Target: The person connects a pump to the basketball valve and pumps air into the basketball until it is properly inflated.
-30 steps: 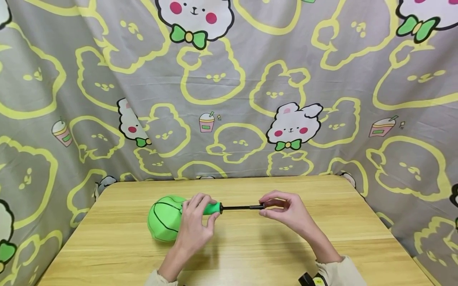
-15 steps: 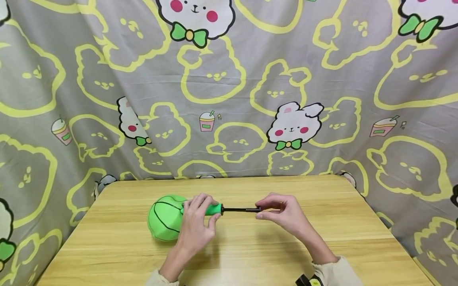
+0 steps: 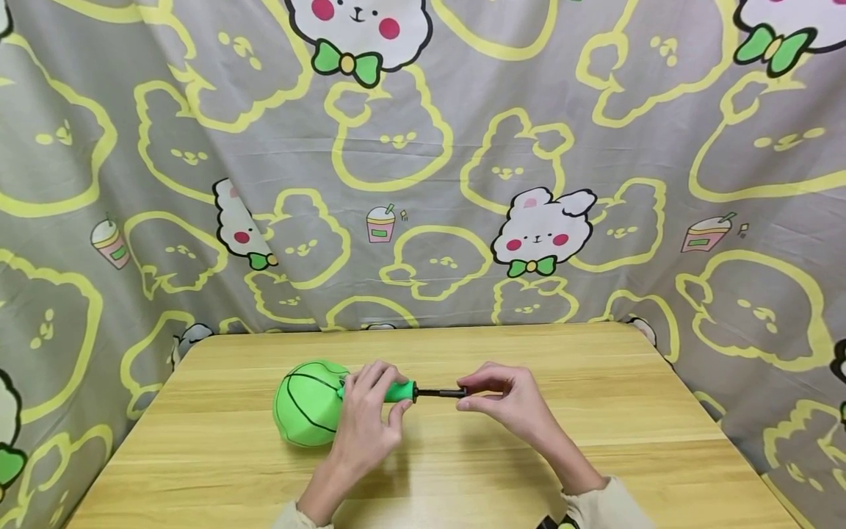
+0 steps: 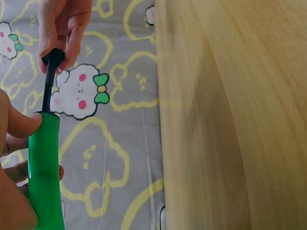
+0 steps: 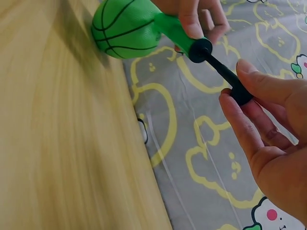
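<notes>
Surface: wooden table, light yellow, grain running crosswise, lay beneath both hands and reached out past them to either side. Grey curtain hung beyond the hands and wrapped round to left and right, some folds in it. Print: yellow animal outlines, white rabbit faces with green bows, pink cups with straws. Shadows fell on the wood under and nearer than the hands.

Containers: green pump barrel took the inner end of the black rod; a short length showed outside, between the hands. Green ball with black seam lines sat just left of the left hand, outline slightly uneven, its inside hidden. Barrel's far end met the ball's side. Couldn't tell if the ball touched the wood.

Hands: left hand was wrapped round the barrel, thumb near the black collar. Right hand pinched the black end knob between thumb and fingers. Hands were apart, rod bridging them. Pale sleeves at both wrists.
</notes>
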Demonstrator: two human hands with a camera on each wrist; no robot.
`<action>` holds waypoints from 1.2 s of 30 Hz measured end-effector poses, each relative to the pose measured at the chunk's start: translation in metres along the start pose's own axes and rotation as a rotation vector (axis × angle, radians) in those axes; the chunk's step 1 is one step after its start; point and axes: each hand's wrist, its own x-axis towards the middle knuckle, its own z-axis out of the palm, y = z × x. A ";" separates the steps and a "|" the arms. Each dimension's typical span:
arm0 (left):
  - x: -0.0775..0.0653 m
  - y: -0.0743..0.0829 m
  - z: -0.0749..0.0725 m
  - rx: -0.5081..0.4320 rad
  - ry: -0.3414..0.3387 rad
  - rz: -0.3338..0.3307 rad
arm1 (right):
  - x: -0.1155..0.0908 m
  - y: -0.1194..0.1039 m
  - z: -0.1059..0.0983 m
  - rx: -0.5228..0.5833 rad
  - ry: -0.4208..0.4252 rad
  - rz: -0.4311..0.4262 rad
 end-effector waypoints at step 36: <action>-0.002 0.009 0.004 -0.012 -0.083 -0.004 | 0.000 0.007 0.033 0.056 -0.021 -0.002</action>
